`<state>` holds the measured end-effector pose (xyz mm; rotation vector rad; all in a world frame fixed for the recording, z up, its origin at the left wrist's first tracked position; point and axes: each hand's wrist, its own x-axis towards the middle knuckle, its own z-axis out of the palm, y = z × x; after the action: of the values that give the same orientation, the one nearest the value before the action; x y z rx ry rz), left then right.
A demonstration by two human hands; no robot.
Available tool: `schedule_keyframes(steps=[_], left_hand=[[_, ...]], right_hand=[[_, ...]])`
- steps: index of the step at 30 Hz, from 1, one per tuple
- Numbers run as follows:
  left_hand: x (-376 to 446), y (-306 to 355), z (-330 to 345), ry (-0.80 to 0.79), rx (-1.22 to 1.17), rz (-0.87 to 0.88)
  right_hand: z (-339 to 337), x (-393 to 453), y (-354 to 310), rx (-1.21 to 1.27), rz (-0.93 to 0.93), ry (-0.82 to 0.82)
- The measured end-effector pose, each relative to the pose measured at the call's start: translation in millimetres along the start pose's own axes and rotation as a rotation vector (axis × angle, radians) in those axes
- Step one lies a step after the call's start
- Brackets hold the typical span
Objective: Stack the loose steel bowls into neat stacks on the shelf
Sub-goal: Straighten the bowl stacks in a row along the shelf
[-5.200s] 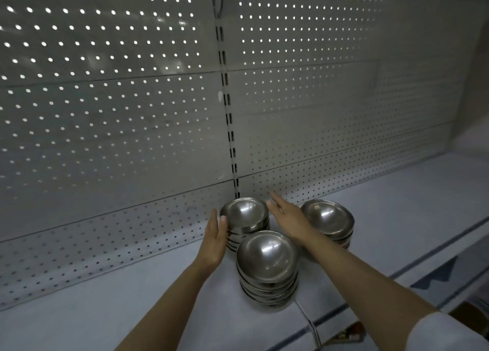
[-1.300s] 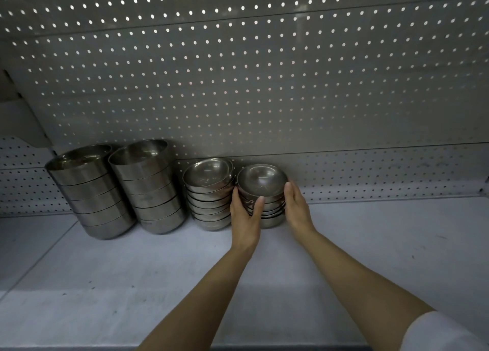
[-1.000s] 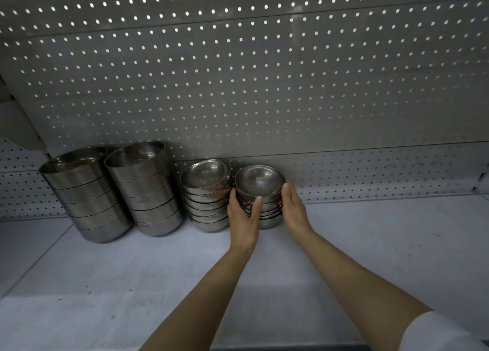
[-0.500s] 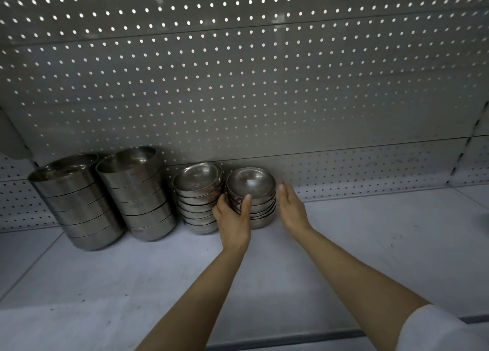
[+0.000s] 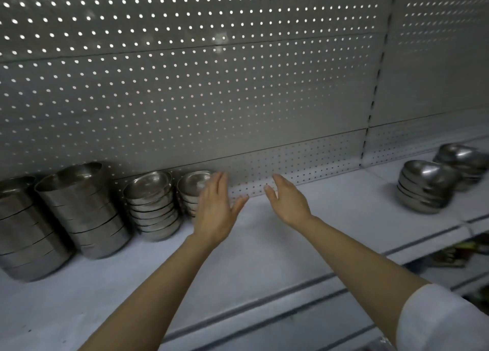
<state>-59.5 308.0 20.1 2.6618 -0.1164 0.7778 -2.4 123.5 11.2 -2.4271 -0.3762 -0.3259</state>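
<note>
Both hands hang above the pale grey metal shelf [image 5: 264,244] with fingers straight and slightly spread, holding nothing. The left hand [image 5: 215,213] partly covers a short stack of shallow steel bowls [image 5: 191,186] at its ten o'clock; whether it touches that stack cannot be told. The right hand [image 5: 288,201] is apart from every bowl. Just beside the short stack, at nine o'clock, stands a taller stack of shallow steel bowls [image 5: 152,205], then two stacks of deep straight-sided steel bowls [image 5: 79,210], all against the perforated grey back panel [image 5: 211,85]. Well apart, at three o'clock, two more low stacks of rounded steel bowls [image 5: 426,186] sit on the shelf.
</note>
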Motion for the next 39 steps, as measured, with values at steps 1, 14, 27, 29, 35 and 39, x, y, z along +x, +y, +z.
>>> schedule_keyframes(steps=[1,14,27,29,35,39], left_hand=[[5.5,11.2,2.5,-0.054,0.039,0.059],[32.5,178.6,67.4,-0.400,0.178,0.398],[16.6,309.4,130.5,-0.476,0.131,0.437],[18.4,314.8,137.7,-0.495,0.135,0.438],[42.4,325.0,167.7,-0.540,0.105,0.415],[64.9,328.9,190.5,-0.570,0.016,0.384]], right_hand=[[-14.4,-5.8,6.7,-0.063,-0.019,0.013],[-172.2,-96.1,151.5,-0.500,0.082,0.052],[-249.3,-156.4,243.6,-0.559,0.135,0.056],[-250.5,-157.0,253.0,-0.556,0.143,0.058],[-251.5,-142.8,282.0,-0.526,0.194,0.077],[-250.5,-122.1,299.1,-0.504,0.226,0.095]])
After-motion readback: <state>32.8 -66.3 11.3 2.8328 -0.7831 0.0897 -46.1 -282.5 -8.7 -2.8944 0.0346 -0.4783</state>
